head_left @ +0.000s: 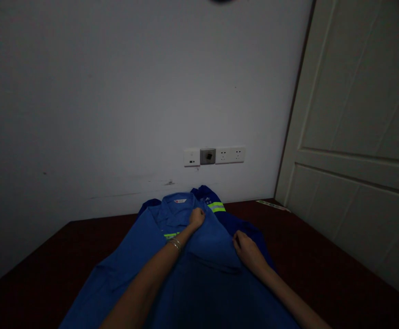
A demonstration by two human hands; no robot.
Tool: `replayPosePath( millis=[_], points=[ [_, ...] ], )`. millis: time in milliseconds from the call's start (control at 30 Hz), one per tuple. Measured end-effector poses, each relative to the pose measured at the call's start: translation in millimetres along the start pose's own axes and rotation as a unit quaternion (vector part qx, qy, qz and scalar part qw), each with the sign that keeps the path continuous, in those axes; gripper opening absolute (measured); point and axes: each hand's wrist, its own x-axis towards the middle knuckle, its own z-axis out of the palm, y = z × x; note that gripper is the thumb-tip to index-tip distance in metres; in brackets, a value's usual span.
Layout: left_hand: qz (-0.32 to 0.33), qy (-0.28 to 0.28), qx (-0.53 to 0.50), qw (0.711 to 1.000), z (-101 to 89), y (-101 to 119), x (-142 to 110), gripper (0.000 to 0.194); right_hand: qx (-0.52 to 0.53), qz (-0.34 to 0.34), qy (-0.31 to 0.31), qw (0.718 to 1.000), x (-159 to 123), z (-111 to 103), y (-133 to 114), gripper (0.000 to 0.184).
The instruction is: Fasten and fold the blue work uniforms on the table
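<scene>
A blue work shirt (127,256) with a collar, a white neck label and a yellow-green reflective strip lies spread out, its collar toward the wall. My left hand (197,218) is closed on the shirt near the right side of the collar; a bracelet circles that wrist. Lower and to the right, my right hand (247,249) pinches the edge of the shirt's right sleeve, which lies folded across the front. Under the shirt, a darker blue garment (243,226) with a reflective strip shows at the top and right.
The dark red tabletop (298,242) meets a pale wall (134,91) at the back. Sockets and switches (215,156) are set in the wall. A flat, ruler-like strip (273,205) lies at the back right, by a light panelled door (360,137).
</scene>
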Motion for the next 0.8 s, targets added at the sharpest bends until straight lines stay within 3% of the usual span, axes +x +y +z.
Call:
replayPosePath(
  millis=[200,400,533,667,800],
  points=[
    [0.023,0.012,0.001,1.000,-7.9,2.9,-2.2,0.020,0.009,0.006,-0.001,1.000,-0.5,0.5,-5.4,0.038],
    [0.035,0.029,-0.008,0.999,-50.1,-4.8,9.3,0.021,-0.026,0.015,-0.021,0.999,-0.1,3.7,-5.3,0.048],
    [0.026,0.019,-0.009,0.999,-71.6,-13.3,16.9,0.019,-0.059,0.050,-0.043,0.996,2.2,1.9,-3.1,0.042],
    [0.030,-0.030,-0.010,0.999,-67.1,-13.9,14.8,0.017,-0.083,0.055,-0.057,0.993,4.1,-2.8,2.9,0.035],
    [0.040,-0.063,-0.014,0.997,-43.0,-4.7,7.6,0.018,-0.035,0.034,-0.061,0.997,3.2,-5.7,7.9,0.033]
  ],
)
